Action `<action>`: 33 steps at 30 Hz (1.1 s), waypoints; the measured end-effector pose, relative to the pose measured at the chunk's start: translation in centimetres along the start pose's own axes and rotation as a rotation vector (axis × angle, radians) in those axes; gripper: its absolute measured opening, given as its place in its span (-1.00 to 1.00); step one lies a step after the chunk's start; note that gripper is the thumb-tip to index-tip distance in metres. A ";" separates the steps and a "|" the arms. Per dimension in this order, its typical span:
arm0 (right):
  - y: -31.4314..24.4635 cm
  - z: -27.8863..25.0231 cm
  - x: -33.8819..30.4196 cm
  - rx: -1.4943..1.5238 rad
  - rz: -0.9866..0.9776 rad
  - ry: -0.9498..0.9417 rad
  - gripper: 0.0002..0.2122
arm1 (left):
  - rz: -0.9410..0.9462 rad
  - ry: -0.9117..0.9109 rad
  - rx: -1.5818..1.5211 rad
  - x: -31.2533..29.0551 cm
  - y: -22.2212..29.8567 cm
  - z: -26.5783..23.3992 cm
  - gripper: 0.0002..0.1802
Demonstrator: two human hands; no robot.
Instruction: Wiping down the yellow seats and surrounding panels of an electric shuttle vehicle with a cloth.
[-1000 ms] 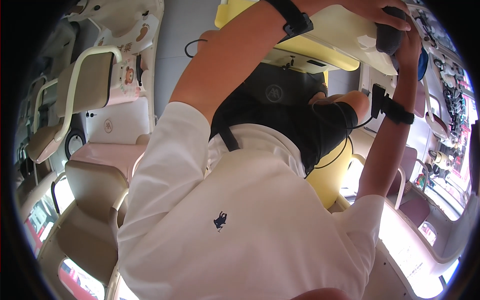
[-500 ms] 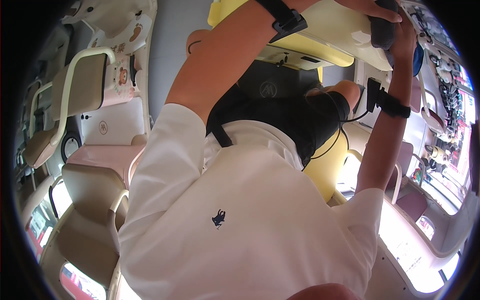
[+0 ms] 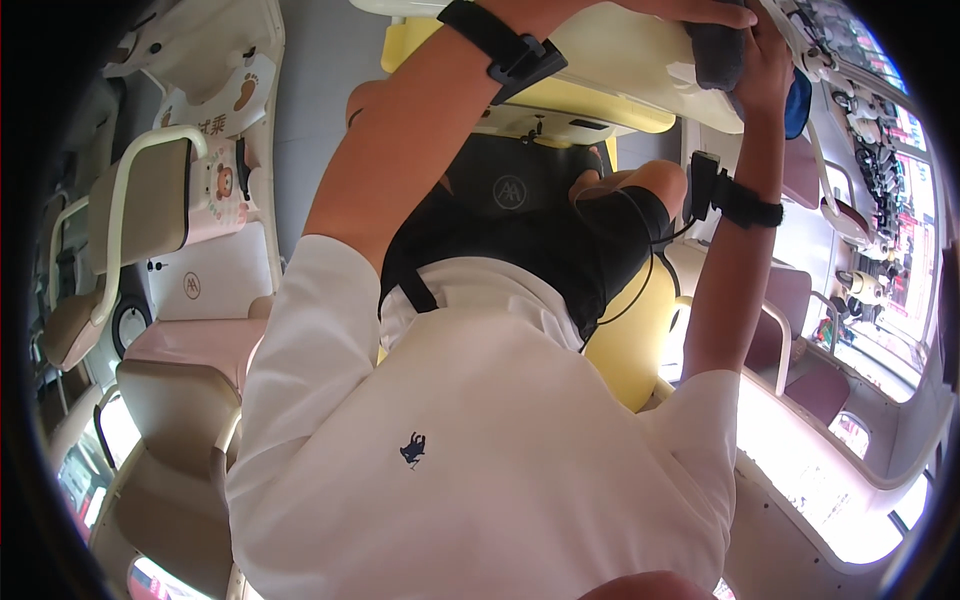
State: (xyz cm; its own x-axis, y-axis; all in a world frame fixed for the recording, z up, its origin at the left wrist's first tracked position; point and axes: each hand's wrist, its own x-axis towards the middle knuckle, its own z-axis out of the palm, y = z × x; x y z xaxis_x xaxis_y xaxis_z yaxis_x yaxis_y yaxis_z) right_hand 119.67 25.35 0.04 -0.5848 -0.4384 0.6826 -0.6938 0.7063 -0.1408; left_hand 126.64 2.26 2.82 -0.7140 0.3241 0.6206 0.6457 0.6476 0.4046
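Note:
At the upper right, a dark grey cloth (image 3: pixel 715 58) is bunched against the cream panel of a yellow vehicle. My left hand (image 3: pixel 690 8) reaches across from the left, partly cut off by the top edge, and grips the cloth's upper end with a digit laid over it. Close beside it, my right hand (image 3: pixel 765 62) is closed against the cloth's right side; part of its grip is hidden. Something blue (image 3: pixel 797 105) shows just right of my right wrist; its kind I cannot make out. Black straps with small devices circle both my forearms.
I sit astride the yellow vehicle, its cream front panel (image 3: pixel 640 60) ahead of me. A thin black cable (image 3: pixel 650 275) runs from my right wrist device past my thigh. Beige-seated vehicles (image 3: pixel 180 420) stand at left, others with mauve seats (image 3: pixel 800 290) at right.
The whole view has shifted, so my arms, the cloth and the vehicle sit farther left in it. Both hands remain together at the cloth.

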 end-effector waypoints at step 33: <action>-8.2 -0.6 1.8 0.091 0.057 -0.043 -0.72 | 0.077 0.350 0.227 -2.8 -2.3 1.9 -0.70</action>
State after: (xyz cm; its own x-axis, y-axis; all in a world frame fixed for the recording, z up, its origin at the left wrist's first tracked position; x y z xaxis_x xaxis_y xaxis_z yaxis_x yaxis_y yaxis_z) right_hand 124.58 19.11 2.83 -0.6405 -0.4236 0.6406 -0.6932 0.6780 -0.2447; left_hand 126.64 1.24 -1.13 -0.5058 0.1490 0.8497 0.5893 0.7790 0.2142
